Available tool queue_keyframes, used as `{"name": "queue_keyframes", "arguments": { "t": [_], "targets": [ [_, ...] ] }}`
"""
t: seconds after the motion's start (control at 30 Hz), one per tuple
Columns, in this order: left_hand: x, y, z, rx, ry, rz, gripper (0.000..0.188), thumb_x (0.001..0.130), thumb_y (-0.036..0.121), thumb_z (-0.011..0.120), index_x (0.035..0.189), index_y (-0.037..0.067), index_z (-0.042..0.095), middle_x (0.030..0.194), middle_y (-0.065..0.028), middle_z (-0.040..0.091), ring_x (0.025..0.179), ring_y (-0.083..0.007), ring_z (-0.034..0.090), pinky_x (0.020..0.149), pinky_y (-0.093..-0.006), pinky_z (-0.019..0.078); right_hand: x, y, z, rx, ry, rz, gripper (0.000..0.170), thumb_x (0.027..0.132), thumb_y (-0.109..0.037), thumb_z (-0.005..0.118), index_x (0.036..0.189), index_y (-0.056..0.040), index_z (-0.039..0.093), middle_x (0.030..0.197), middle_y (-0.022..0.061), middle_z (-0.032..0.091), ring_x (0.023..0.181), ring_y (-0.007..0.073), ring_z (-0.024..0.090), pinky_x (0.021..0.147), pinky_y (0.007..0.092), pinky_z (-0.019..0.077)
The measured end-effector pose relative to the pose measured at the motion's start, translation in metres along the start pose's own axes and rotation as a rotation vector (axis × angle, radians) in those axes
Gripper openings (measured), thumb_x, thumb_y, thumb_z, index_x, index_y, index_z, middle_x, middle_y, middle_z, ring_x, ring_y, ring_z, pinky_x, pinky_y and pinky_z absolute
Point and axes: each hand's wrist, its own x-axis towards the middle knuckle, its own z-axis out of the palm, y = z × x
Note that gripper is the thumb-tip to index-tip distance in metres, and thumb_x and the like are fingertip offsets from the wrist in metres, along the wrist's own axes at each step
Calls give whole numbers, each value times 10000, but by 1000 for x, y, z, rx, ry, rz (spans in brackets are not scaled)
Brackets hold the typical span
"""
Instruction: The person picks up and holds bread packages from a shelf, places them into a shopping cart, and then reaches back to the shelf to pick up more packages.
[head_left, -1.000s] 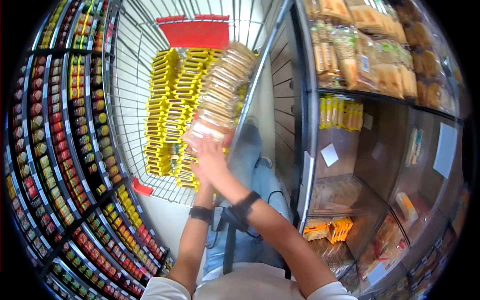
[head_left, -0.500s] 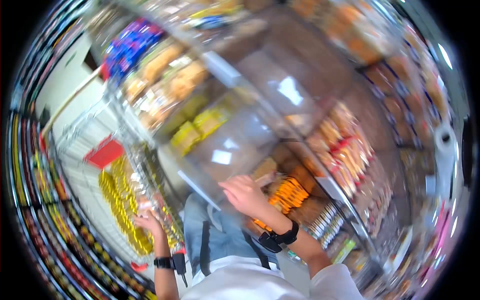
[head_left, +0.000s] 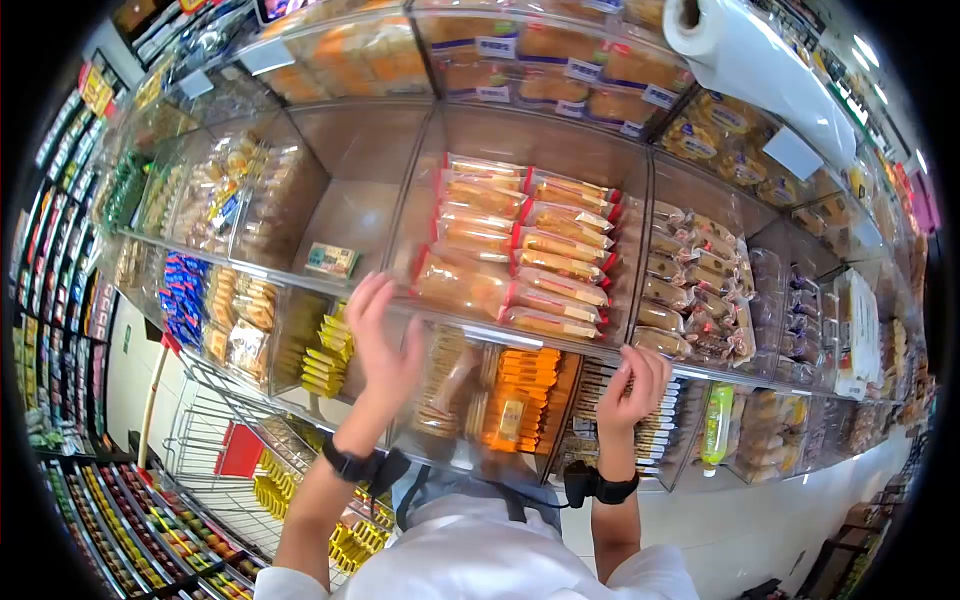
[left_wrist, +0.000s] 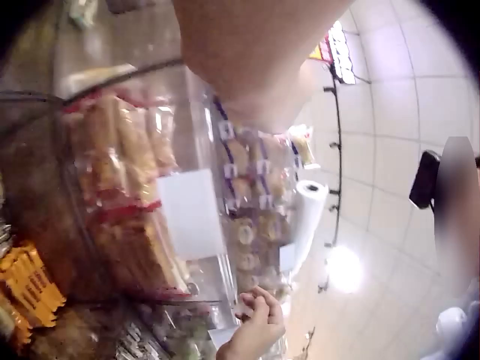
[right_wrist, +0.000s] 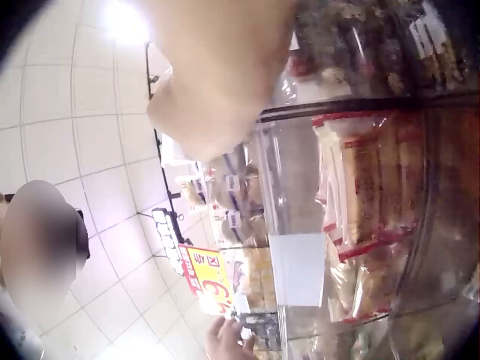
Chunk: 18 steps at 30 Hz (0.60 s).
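Note:
My left hand [head_left: 385,345], a little blurred, is raised at the front rail of a clear display case, fingers spread and nothing in them. Just behind its fingers lie red-edged packs of long bread [head_left: 470,230] in the middle bin [head_left: 420,160]. My right hand [head_left: 635,385] is farther right, its fingers loosely bent and fingertips right at the rail [head_left: 560,345]; no item shows in it. Each wrist view shows its own hand large and close at the top. A blank white card [left_wrist: 191,214] on clear plastic stands before the packs in the left wrist view.
A shopping cart [head_left: 238,450] with yellow packs [head_left: 275,490] stands at my left. Orange packs [head_left: 525,390] fill a lower bin under the rail. A small green-and-white box [head_left: 331,260] lies in the bin to the left. A plastic-bag roll [head_left: 690,20] sits on top.
My hands have left the clear bag of stacked round items in the cart. The view has swung right to the display case, and both hands are now raised at its rail.

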Motion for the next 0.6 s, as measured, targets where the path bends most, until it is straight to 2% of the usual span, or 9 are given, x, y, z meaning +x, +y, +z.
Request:
{"name": "queue_keyframes", "arguments": {
  "t": [0.03, 0.17, 0.23, 0.3, 0.37, 0.4, 0.5, 0.57, 0.6],
  "targets": [
    [20, 10, 14, -16, -42, 76, 469, 698, -5, 560, 1140, 6, 400, 1178, -162, 402, 1118, -309, 367, 942, -384, 280, 1, 7, 2, -65, 9, 9, 115, 732, 21, 511, 828, 10, 574, 755, 113, 570, 689, 277, 521, 674, 365, 395],
    [75, 27, 74, -118, -392, 156, 511, 640, 10, 609, 1121, 22, 436, 1155, -158, 423, 1103, -328, 373, 938, -382, 300, -9, 29, 19, -294, 39, -9, 167, 800, -78, 445, 878, -32, 586, 750, 73, 574, 650, 236, 485, 669, 337, 319],
    [90, 9, 114, -114, -564, 194, 560, 631, 83, 644, 1142, 29, 423, 1184, -157, 403, 1119, -337, 354, 940, -392, 299, -13, 30, 24, -322, 45, 25, 199, 835, -104, 415, 930, -45, 579, 749, 72, 567, 665, 235, 467, 679, 336, 311],
    [101, 3, 141, -55, -745, 228, 635, 616, 170, 676, 1173, 40, 401, 1213, -160, 376, 1139, -348, 328, 948, -406, 291, -12, 29, 22, -330, 37, 32, 209, 816, -118, 419, 905, -38, 590, 737, 58, 578, 630, 215, 472, 656, 323, 303],
    [113, 8, 158, 66, -928, 247, 735, 595, 269, 707, 1213, 55, 371, 1243, -167, 344, 1164, -363, 294, 963, -423, 276, -9, 29, 21, -335, 26, 28, 214, 808, -122, 420, 893, -34, 596, 731, 49, 583, 612, 204, 474, 643, 316, 297],
    [110, 3, 169, 112, -994, 298, 855, 567, 372, 720, 1259, 70, 320, 1282, -186, 291, 1211, -389, 226, 985, -447, 247, -10, 29, 20, -338, 12, 27, 214, 808, -119, 419, 895, -34, 597, 731, 48, 582, 612, 203, 474, 642, 316, 296],
    [92, 3, 173, 294, -992, 307, 879, 569, 381, 724, 1284, 98, 298, 1300, -187, 274, 1242, -402, 163, 987, -466, 250, -12, 30, 20, -339, 4, 19, 212, 818, -114, 415, 890, -34, 598, 729, 46, 581, 612, 202, 474, 639, 314, 288],
    [88, -3, 174, 177, -967, 254, 825, 601, 337, 712, 1284, 121, 303, 1302, -168, 289, 1251, -400, 150, 968, -510, 261, -12, 30, 20, -338, 27, 5, 211, 821, -112, 414, 890, -33, 596, 731, 46, 581, 611, 202, 474, 637, 314, 286],
    [86, -5, 173, 131, -941, 256, 806, 613, 320, 706, 1283, 124, 304, 1297, -160, 299, 1249, -394, 161, 964, -515, 264, -14, 29, 20, -311, 3, 30, 219, 831, -110, 404, 941, -32, 578, 722, 77, 544, 648, 236, 448, 690, 340, 307]
  ]
}}
